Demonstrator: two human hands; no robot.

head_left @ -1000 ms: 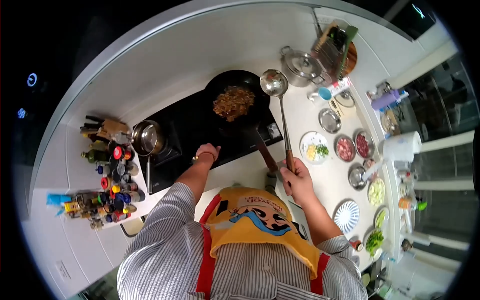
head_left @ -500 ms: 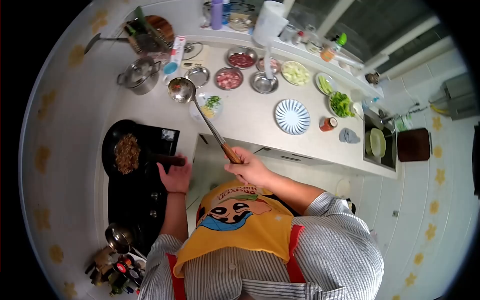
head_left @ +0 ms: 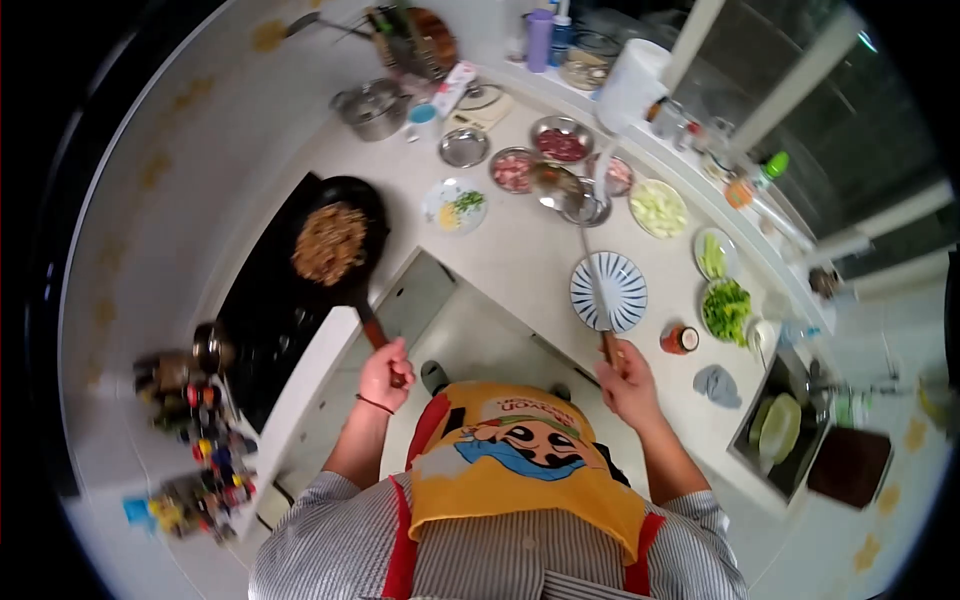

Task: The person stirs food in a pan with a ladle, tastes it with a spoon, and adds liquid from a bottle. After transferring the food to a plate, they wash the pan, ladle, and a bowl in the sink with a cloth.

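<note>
My left hand [head_left: 384,378] is wrapped around the wooden handle of a black wok [head_left: 378,235] at the left. Browned, chopped food [head_left: 328,243] lies spread inside it. In my right hand [head_left: 628,384] is a ladle [head_left: 556,187], gripped by its wooden end. Its long metal shaft crosses over a blue-striped plate [head_left: 622,292] in this view. The ladle's bowl overlaps the rims of a metal bowl of pink meat [head_left: 513,170] and another metal bowl [head_left: 590,210]. A white plate with chopped greens and a yellow heap [head_left: 436,210] sits between the wok and the ladle.
Along the back stand a bowl of dark red meat [head_left: 562,143], a plate of pale green pieces [head_left: 658,208] and leafy greens [head_left: 727,309]. A jar [head_left: 679,340] and grey cloth [head_left: 717,387] lie near the sink [head_left: 745,437]. Bottles [head_left: 212,440] crowd the lower left.
My left hand, open beside the wok handle before, has closed around it. My right hand has carried the ladle to the right, over the plates and bowls. The view has turned.
</note>
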